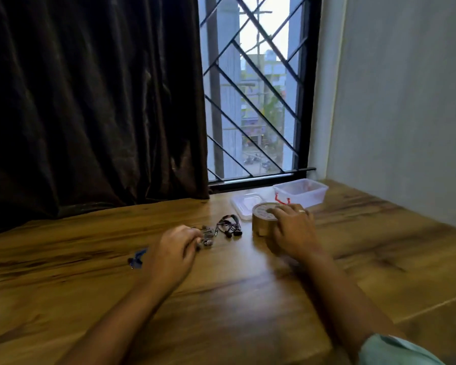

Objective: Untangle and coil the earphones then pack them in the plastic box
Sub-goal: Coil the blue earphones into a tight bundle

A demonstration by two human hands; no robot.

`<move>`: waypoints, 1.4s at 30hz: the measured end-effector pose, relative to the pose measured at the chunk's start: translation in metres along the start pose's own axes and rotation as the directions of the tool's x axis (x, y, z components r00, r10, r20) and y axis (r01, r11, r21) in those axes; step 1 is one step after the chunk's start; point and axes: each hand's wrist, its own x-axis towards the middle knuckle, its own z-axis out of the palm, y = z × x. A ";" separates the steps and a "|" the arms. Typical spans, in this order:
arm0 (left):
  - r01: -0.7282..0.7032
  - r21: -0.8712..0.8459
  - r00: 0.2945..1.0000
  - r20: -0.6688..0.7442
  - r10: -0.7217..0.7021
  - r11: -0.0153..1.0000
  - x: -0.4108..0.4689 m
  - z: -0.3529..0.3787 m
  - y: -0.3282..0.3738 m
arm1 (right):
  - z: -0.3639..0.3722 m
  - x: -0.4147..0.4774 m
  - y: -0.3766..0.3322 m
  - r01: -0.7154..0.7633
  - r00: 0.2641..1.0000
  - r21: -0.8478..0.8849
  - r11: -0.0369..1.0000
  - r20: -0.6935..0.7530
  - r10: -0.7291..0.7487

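A wooden table (248, 299) fills the lower half of the frame. It is pushed up against a dark curtain (90, 101) at upper left, a barred window (256, 88) at top centre and a pale wall (406, 101) on the right.

The clear plastic box (300, 192) stands open at the table's far edge, right of centre below the window, with red latches on its near side. Its lid (244, 205) lies flat just to its left.

A brown tape roll (261, 219) lies on its side in front of the lid, touching or overlapping the lid's near corner. The right hand (292, 230) rests on the roll, with its fingers laid fairly straight across the top and a ring (302, 211) on one of them. A pale green sleeve (395, 351) shows at lower right.

The left hand (171, 251), well apart from the right, is left of centre. Its fingers and thumb are curled and pinch the grey earphones (207, 239), which lie tangled on the table with the buds poking out past the fingertips.

The black earphones (229, 226) lie in a loose bunch just beyond, between the grey set and the roll, and neither hand touches them. A blue cable (137, 258), blurred, lies on the table just left of the left hand.
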 end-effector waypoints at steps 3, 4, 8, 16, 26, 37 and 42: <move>0.115 -0.158 0.990 0.097 -0.100 0.981 0.009 0.026 0.032 | 0.005 -0.009 0.027 -0.024 0.982 -0.011 1.000 0.187 0.026; 0.179 -0.196 0.979 0.133 -0.155 0.964 0.014 0.037 0.041 | 0.007 -0.010 0.029 -0.025 0.983 0.012 1.000 0.183 0.022; 0.305 -0.241 0.936 0.252 -0.244 0.921 0.033 0.076 0.067 | 0.013 -0.009 0.023 -0.040 0.996 0.120 0.992 0.090 0.029; 0.417 -0.222 0.904 0.198 -0.378 0.881 0.052 0.105 0.082 | 0.016 -0.007 0.023 0.045 0.999 0.206 0.977 0.012 -0.048; 0.420 -0.268 0.906 0.188 -0.380 0.867 0.051 0.103 0.077 | 0.018 -0.006 0.012 0.053 0.999 0.064 0.997 -0.005 -0.053; 0.504 -0.695 0.845 0.276 -0.458 0.512 0.035 0.088 0.059 | 0.020 -0.006 0.017 -0.082 0.996 0.072 0.994 0.041 0.079; 0.492 -0.725 0.855 0.296 -0.426 0.482 0.029 0.080 0.065 | 0.014 -0.008 0.012 0.017 0.995 0.034 0.999 -0.096 -0.013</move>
